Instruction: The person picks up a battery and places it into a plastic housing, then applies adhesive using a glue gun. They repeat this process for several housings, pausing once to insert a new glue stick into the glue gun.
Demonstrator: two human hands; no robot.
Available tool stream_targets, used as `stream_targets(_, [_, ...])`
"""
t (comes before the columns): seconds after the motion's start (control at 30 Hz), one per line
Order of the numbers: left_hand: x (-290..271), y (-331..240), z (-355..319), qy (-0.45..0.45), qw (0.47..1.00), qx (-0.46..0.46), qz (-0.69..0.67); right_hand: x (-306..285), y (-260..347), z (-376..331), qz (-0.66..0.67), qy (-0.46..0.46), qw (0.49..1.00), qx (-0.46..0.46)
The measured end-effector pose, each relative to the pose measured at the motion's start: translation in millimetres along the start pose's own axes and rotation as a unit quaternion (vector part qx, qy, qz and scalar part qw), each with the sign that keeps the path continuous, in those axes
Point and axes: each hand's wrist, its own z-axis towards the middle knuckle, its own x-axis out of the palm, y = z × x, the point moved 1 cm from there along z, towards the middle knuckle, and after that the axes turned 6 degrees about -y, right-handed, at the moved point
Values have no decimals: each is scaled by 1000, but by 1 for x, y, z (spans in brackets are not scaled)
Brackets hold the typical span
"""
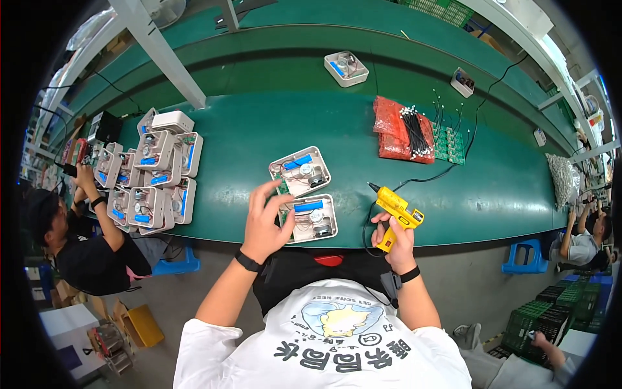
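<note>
So, green bench (240, 136); pile of white housings (154, 170) on its left. Near housing (312, 220) sits face-up at front edge, far housing (301, 174) just behind. Left hand (264, 220) at near one's left side, fingers spread, contact unclear. Right hand (399, 245) grips yellow glue gun (392, 201). Blue cell (308, 206) inside near housing.

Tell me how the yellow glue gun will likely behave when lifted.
The glue gun should stay stiff, as its casing looks like hard plastic. Its thin, curving cord looks floppy and may drag along the table.
</note>
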Motion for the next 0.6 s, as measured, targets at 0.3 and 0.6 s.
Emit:
stream_targets(0.3, [-3, -2, 30, 124, 980, 122, 100, -2, -2, 0, 2, 13, 1000, 1])
stream_targets(0.6, [9, -28, 42, 207, 957, 94, 180, 2, 5, -1, 2, 5, 1000, 7])
